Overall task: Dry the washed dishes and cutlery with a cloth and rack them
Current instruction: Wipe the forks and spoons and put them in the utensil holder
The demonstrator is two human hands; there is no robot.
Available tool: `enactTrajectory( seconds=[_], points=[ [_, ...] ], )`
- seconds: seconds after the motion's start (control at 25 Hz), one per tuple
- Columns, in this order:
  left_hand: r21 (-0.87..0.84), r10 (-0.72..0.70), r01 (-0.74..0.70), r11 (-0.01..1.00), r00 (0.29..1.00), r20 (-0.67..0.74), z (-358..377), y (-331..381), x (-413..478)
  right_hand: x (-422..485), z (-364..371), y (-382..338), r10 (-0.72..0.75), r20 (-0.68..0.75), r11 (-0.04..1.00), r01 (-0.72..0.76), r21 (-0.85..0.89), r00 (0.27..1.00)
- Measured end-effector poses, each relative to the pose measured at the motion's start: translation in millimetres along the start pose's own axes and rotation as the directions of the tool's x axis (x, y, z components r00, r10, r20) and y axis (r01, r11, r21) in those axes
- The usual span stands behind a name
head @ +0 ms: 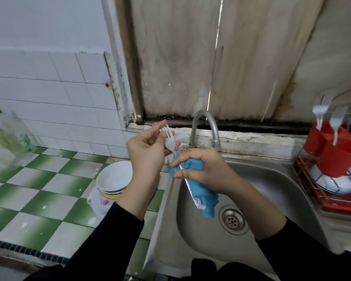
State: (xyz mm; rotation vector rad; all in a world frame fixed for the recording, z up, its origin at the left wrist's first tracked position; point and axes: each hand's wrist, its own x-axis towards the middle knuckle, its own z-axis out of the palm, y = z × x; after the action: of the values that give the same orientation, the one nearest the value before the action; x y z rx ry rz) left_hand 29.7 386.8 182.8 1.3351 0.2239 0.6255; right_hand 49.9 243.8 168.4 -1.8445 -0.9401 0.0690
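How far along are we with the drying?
Done: racked forks stand in the red holder, and white dishes sit in the rack. In hand: the left hand holds a fork while the right hand grips the blue cloth around its handle. Left: the stacked bowls on the counter.

On my feed I see two long black sleeves, the left sleeve (101, 240) and the right sleeve (304, 250), in plain, soft-looking fabric that fits close and ends at the wrists. The left hand (148, 151) and right hand (207, 171) are bare, nails cut short. More black clothing (203, 267) shows along the bottom edge.
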Motion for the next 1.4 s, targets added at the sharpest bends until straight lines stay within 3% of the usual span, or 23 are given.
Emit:
enactTrajectory(
  seconds=[0.2,0.32,0.36,0.52,0.8,0.92,1.16,1.4],
  points=[
    [0.012,0.019,-0.019,1.0,1.0,-0.022,49,-3,-3,-39,-48,12,0.11,0.01,0.985,-0.108,-0.136,0.994],
    [0.052,0.059,-0.056,0.997,0.997,-0.05,79,-7,-19,-62,-71,16,0.099,0.031,0.959,-0.087,-0.27,0.995],
    [0.062,0.073,-0.07,0.996,0.996,-0.058,86,-9,-20,-69,-78,16,0.103,0.036,0.958,-0.09,-0.273,0.994],
    [0.118,0.136,-0.13,0.985,0.99,-0.047,117,-14,-26,-88,-110,14,0.198,0.002,0.98,-0.198,0.01,0.98],
    [0.013,0.092,-0.092,0.996,0.996,-0.02,176,-18,-54,-103,-146,35,0.22,-0.015,0.957,-0.218,-0.189,0.975],
    [-0.007,0.1,-0.1,0.995,0.995,-0.031,192,-20,-60,-121,-161,43,0.228,-0.056,0.952,-0.234,-0.195,0.972],
    [-0.027,0.085,-0.086,0.996,0.995,-0.043,220,-25,-86,-141,-178,58,-0.038,-0.158,0.984,0.01,-0.177,0.987],
    [-0.025,0.075,-0.077,0.997,0.995,-0.066,224,-36,-99,-155,-200,79,-0.03,-0.023,0.995,0.027,-0.098,0.999]
  ],
)
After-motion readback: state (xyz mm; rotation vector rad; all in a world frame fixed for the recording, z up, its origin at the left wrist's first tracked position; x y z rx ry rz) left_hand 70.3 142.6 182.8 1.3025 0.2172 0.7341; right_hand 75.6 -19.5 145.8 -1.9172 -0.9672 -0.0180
